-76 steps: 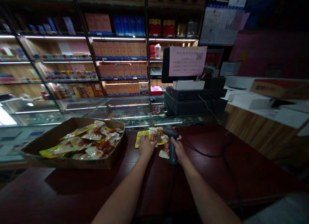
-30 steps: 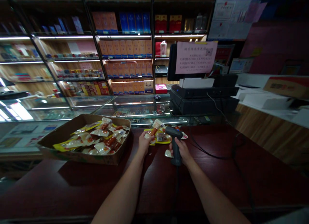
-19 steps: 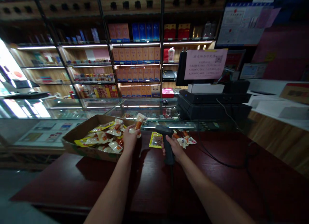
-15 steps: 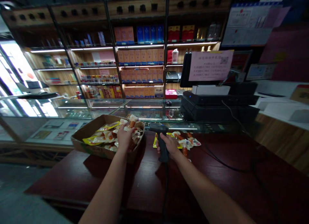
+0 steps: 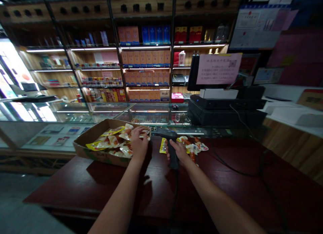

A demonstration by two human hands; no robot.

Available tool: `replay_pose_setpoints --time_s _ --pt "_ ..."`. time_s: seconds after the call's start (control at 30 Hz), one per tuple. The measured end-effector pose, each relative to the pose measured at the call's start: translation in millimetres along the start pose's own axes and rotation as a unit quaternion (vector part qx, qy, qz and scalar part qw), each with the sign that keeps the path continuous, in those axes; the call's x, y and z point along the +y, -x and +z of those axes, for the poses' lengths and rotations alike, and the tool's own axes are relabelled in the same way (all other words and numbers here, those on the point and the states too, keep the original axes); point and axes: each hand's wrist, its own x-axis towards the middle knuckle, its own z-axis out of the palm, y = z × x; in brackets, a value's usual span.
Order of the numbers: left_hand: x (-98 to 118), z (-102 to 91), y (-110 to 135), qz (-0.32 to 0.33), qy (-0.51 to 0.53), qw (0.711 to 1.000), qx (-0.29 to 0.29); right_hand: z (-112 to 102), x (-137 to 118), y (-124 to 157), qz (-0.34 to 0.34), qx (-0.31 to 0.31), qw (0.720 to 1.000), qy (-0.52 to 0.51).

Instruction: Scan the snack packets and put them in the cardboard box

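My right hand (image 5: 179,151) is wrapped round the handle of a black barcode scanner (image 5: 173,158), held above the table with its head tilted toward the left. My left hand (image 5: 139,145) is over the right edge of a cardboard box (image 5: 101,160), its fingers apart and slightly curled; no packet shows in its grasp. Inside the box lie several clear snack packets (image 5: 113,141) with brown food in them, some with yellow wrapping. More snack packets (image 5: 193,148) rest on the table just beyond and to the right of the scanner.
A dark red table (image 5: 151,200) carries the box, with a glass display counter (image 5: 156,118) behind it. At the right stand a monitor with a pink notice (image 5: 218,68) and a black cash drawer (image 5: 224,114). A black cable (image 5: 237,171) crosses the table.
My left hand has moved right from among the packets to the box's right edge and let go of the packet it was gripping. The scanner has shifted slightly right.
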Motion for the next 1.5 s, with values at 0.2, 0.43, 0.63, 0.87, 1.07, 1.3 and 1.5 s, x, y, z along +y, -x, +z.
replay_pose_setpoints --time_s 0.2,0.43,0.63,0.87,1.07,1.3,1.5 --pt "4 69.5 59 -0.086 -0.037 0.967 -0.238 -62 8 16 -0.007 0.103 0.995 0.014" --pt "-19 104.9 91 -0.166 -0.210 0.913 -0.308 -95 26 23 -0.009 0.147 0.989 -0.031" --pt "-44 101.1 85 -0.279 -0.067 0.913 -0.291 -86 26 26 0.011 0.117 0.993 -0.018" --pt "-38 97.8 82 -0.463 0.412 0.756 -0.213 -76 29 32 0.052 0.031 0.998 0.008" --pt "-18 96.2 86 -0.446 0.451 0.735 -0.242 -75 32 32 0.054 0.026 0.998 0.016" --pt "-12 97.2 88 -0.431 0.437 0.744 -0.265 -76 32 33 0.057 0.033 0.998 0.021" --pt "-13 96.8 88 -0.430 0.447 0.741 -0.257 -77 34 31 0.061 0.038 0.997 0.016"
